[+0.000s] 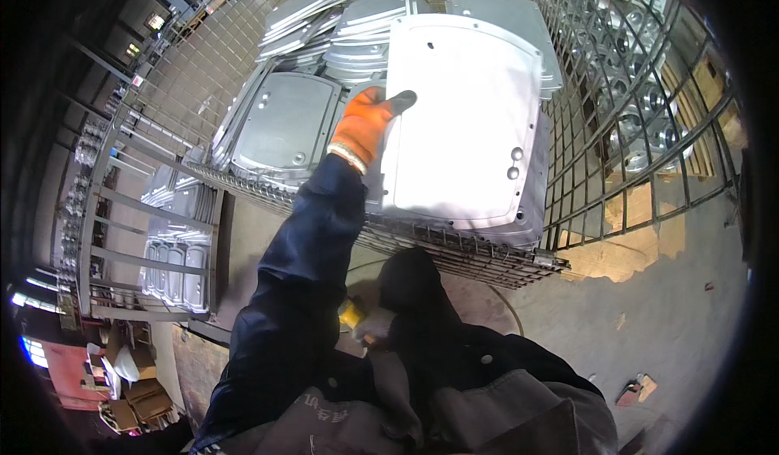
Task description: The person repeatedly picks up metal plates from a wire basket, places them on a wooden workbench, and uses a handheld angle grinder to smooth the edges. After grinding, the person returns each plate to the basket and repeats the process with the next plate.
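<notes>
My left hand, in an orange glove with dark fingertips, grips the left edge of a light grey metal plate. Its thumb lies on the plate's face, while the other fingers are mostly hidden behind. The plate is tilted up over a stack in a wire basket; it has rounded corners, small edge holes and two round marks near the lower right. Low by my body, my right hand, greyish and partly hidden by a dark sleeve, closes around a yellow object whose kind I cannot make out.
Stacked grey plates fill the basket's left and back. Right of it, a mesh cage holds round metal parts beside wooden boards. A metal rack with more plates stands left. Scraps lie on the floor at right.
</notes>
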